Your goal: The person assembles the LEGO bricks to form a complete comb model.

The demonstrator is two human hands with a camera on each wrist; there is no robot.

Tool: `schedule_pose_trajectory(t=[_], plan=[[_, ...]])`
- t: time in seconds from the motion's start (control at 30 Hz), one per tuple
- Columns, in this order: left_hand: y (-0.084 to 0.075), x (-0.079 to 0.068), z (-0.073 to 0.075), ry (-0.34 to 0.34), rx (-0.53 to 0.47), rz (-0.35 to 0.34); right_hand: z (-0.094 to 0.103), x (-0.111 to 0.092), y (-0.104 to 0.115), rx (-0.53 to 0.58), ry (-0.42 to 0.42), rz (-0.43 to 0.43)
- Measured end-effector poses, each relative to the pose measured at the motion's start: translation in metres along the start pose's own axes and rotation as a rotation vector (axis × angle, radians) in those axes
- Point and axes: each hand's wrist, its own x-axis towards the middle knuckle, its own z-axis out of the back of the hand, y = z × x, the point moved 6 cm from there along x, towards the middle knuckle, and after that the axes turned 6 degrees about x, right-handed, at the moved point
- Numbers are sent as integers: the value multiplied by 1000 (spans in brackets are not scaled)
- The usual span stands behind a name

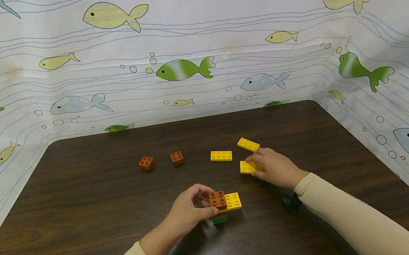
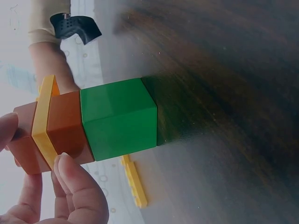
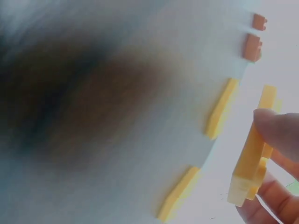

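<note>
**Both hands on bricks, small stack near front of surface**

While the left hand (image 1: 187,215) grips the brick stack (image 1: 222,204) near the front middle of the dark wooden surface (image 1: 81,222), its fingers (image 2: 77,186) curl round the brown top brick. Stack order, seen from the left wrist view: green brick (image 2: 119,119) at the base on the surface, brown brick above, thin yellow plate (image 2: 43,123), brown brick on top. The right hand (image 1: 275,167) lies just right of the stack and further back; its fingers (image 3: 275,128) pinch a yellow plate (image 1: 247,167), closed on it. Two more yellow plates (image 1: 221,155) (image 1: 248,144) lie just beyond that hand. Two brown bricks (image 1: 146,162) (image 1: 177,158) sit apart to the left of them. Fish-print cloth (image 1: 184,58) walls the surface on three sides.
</note>
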Motion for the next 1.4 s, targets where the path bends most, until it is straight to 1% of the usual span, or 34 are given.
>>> schedule_pose_trajectory(t=[0.13,0.23,0.4,0.5,0.63,0.8,1.07,1.27,1.4], plan=[[0,-1,0,0,0,4,7,-2,16,-13,-60,74],[0,-1,0,1,-3,11,13,-5,29,-6,-90,119],[0,-1,1,-3,0,19,21,-10,49,14,-94,163],[0,-1,1,-3,7,11,26,-13,59,17,-96,186],[-1,-1,0,0,9,-2,32,-18,71,11,-115,239],[0,0,1,1,8,-4,38,-23,83,6,-130,290],[0,0,1,8,7,-17,44,-32,98,42,-129,329],[0,0,1,8,20,-24,40,-35,105,65,-100,365],[1,0,1,10,18,-19,36,-35,107,92,-80,368]])
